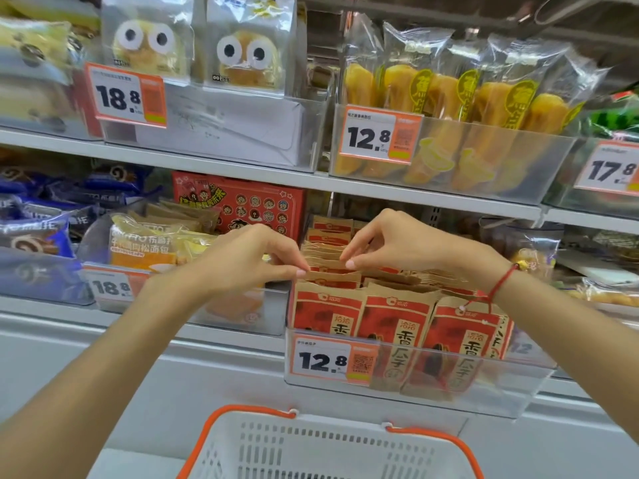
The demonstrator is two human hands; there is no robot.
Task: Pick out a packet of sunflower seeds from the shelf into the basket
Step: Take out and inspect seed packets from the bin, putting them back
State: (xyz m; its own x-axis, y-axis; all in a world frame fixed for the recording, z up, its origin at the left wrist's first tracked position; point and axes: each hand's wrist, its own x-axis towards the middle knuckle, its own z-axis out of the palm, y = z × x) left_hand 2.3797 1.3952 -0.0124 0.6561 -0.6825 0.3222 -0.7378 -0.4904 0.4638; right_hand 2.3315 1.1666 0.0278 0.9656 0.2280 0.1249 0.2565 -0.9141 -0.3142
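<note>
Red-and-brown sunflower seed packets (pixel 394 326) stand in rows inside a clear bin (pixel 518 385) on the lower shelf, marked 12.8. My left hand (pixel 249 261) and my right hand (pixel 397 243) reach over the bin from either side. Both have fingertips pinching the top edge of a packet (pixel 326 271) in a rear row of the left column. A white basket (pixel 332 451) with orange handles sits below the bin at the bottom of the view.
Bread packs (pixel 145 243) lie in the bin to the left, a red box (pixel 238 205) stands behind. Upper shelf holds owl-eyed cakes (pixel 193 43) and yellow banana-shaped snacks (pixel 460 108). A shelf edge (pixel 432 198) runs just above my hands.
</note>
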